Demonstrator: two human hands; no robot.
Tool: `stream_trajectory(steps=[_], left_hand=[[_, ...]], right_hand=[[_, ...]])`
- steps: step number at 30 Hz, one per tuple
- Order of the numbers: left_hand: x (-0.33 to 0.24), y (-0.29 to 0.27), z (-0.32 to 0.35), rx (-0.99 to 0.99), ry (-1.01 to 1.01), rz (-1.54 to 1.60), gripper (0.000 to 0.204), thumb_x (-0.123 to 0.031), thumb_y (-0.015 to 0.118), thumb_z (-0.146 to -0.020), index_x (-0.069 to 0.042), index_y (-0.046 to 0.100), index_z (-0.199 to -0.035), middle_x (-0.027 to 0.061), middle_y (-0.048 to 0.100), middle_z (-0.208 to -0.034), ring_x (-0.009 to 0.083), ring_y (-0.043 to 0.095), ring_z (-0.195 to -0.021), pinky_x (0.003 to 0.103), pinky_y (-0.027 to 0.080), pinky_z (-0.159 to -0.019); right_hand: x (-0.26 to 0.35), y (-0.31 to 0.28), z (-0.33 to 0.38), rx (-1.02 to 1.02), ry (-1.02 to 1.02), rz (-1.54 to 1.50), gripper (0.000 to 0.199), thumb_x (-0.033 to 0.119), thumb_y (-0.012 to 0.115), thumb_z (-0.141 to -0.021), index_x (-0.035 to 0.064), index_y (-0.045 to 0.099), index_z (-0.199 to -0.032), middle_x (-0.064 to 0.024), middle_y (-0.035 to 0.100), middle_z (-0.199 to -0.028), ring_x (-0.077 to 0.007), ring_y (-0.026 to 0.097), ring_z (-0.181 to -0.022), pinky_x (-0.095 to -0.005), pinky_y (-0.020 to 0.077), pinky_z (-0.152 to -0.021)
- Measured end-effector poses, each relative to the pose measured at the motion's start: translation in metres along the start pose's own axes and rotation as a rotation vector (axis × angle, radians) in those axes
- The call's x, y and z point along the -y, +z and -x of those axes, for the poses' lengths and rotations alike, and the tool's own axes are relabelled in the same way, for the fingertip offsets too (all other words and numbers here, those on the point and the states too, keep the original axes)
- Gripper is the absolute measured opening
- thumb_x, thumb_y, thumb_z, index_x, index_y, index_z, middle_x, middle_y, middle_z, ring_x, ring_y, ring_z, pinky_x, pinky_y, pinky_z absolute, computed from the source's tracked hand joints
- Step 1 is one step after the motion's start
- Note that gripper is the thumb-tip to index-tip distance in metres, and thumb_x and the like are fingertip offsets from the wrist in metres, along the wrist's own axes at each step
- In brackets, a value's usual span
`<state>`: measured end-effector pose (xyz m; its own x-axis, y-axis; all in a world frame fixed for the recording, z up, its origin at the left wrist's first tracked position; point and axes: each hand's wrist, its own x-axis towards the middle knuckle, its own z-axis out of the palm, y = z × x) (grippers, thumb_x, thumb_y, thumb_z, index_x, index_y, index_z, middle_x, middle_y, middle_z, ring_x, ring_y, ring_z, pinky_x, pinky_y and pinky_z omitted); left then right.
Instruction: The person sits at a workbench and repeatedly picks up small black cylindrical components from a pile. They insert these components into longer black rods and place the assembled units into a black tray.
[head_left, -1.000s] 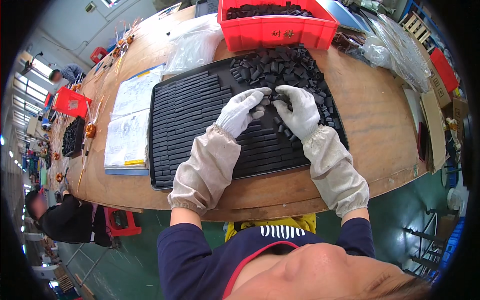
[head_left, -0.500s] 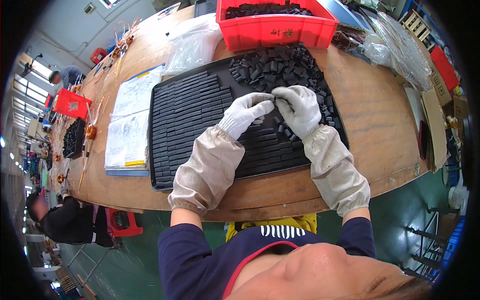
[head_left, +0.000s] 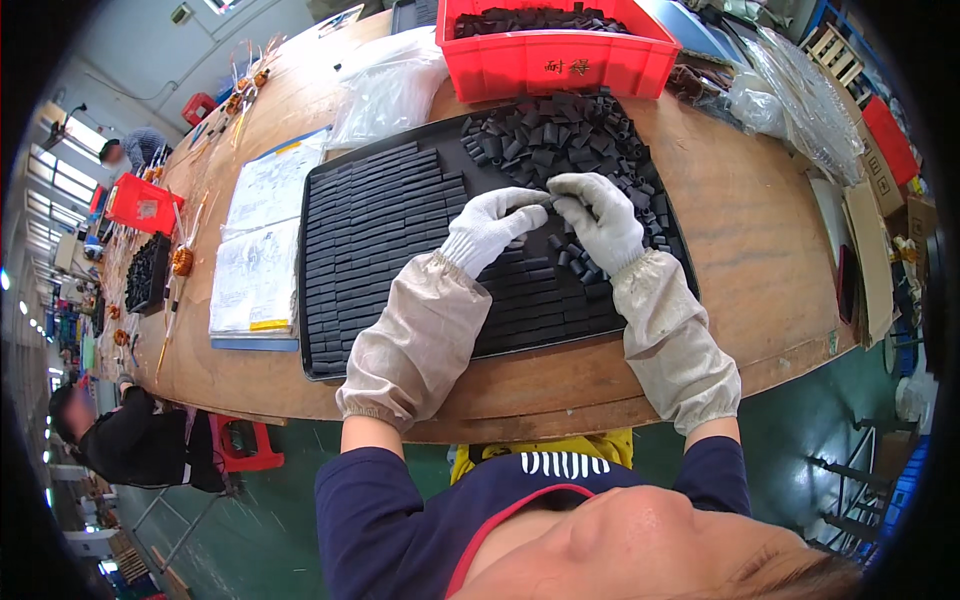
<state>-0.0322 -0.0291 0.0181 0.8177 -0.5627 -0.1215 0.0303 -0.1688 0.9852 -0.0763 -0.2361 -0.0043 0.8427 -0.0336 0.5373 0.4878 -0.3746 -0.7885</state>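
Both my hands wear white gloves and meet fingertip to fingertip over a black tray [head_left: 480,165]. My left hand [head_left: 492,228] is pinched, thumb against fingers. Curled from the other side, my right hand [head_left: 604,220] also pinches. A dark bit shows where the fingertips meet, too small and covered to name. Under and left of my hands, short black tubes [head_left: 375,235] lie in tight, even rows. Past my fingers, a loose heap of black tube pieces [head_left: 555,130] fills the tray's far right part. A few loose pieces [head_left: 575,260] lie beside my right hand.
Beyond the tray stands a red bin [head_left: 560,68] of black pieces. Left of the tray are printed sheets [head_left: 255,270] and clear plastic bags [head_left: 385,95]. Plastic wrap [head_left: 800,100] and cardboard [head_left: 868,240] are at the right edge. Another person [head_left: 140,440] sits at the left.
My right hand's fingers have loosened a little and shifted slightly, with the thumb and index finger more apart. My left hand has barely moved. The tray's rows look the same.
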Motion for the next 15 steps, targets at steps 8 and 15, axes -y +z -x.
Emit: stream_trajectory(steps=[8, 15], left_hand=[[-0.003, 0.001, 0.003, 0.001, -0.076, 0.135, 0.038, -0.025, 0.072, -0.099, -0.004, 0.07, -0.13, -0.0006, 0.071, -0.103, 0.0057, 0.058, -0.082, 0.022, 0.05, -0.073], [-0.01, -0.002, 0.006, -0.054, 0.003, -0.111, 0.034, -0.023, 0.068, -0.101, -0.005, 0.07, -0.129, 0.0013, 0.073, -0.105, 0.0057, 0.061, -0.085, 0.023, 0.052, -0.076]], right_hand=[[0.0, -0.003, -0.004, -0.017, -0.217, 0.163, 0.017, 0.007, 0.081, -0.079, 0.0074, 0.073, -0.094, -0.0072, 0.073, -0.099, -0.027, 0.07, -0.096, -0.0365, 0.0557, -0.081], [0.004, -0.007, -0.003, 0.064, -0.18, 0.218, 0.024, 0.008, 0.081, -0.078, 0.0095, 0.073, -0.101, -0.0076, 0.072, -0.106, -0.0287, 0.069, -0.101, -0.0385, 0.0554, -0.084]])
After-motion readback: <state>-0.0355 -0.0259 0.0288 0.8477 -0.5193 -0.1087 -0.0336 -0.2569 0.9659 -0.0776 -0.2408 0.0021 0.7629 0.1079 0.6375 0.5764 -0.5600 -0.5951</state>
